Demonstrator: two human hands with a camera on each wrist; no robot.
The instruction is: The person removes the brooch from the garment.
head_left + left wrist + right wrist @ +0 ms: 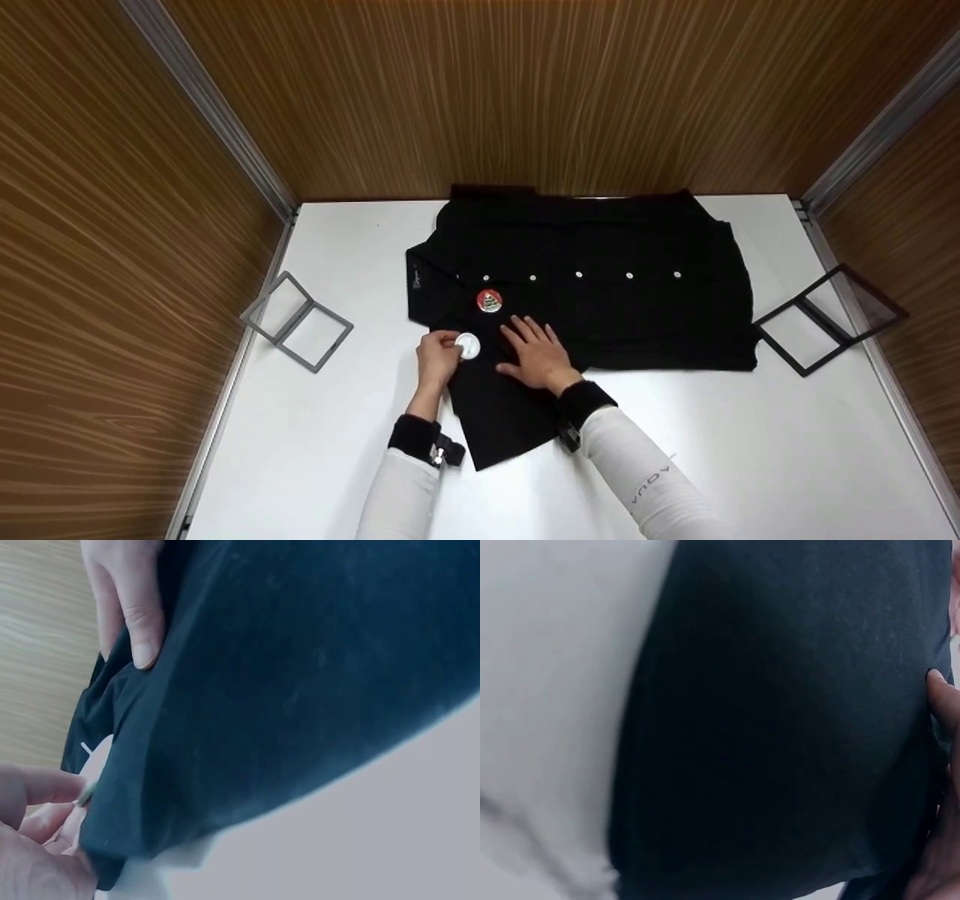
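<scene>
A black button-up shirt (637,322) lies spread on the white table, its collar to the left. Between thumb and fingers, my left hand (437,360) pinches a white round pin badge (469,346) over the shirt near the collar. From the left wrist, part of the white disc (100,757) shows beside a fold of cloth, with a thin pin-like piece sticking up. My right hand (538,358) rests on the shirt, fingers spread. Just above both hands sits a red round badge (489,301) with a Christmas tree picture.
A grey hinged frame (294,323) stands at the table's left edge, and a dark hinged frame (823,319) at the right, touching or overlapping the shirt's hem in this view. Wood-grain panels (525,97) wall the table at the back and sides. One short sleeve (506,427) points toward me.
</scene>
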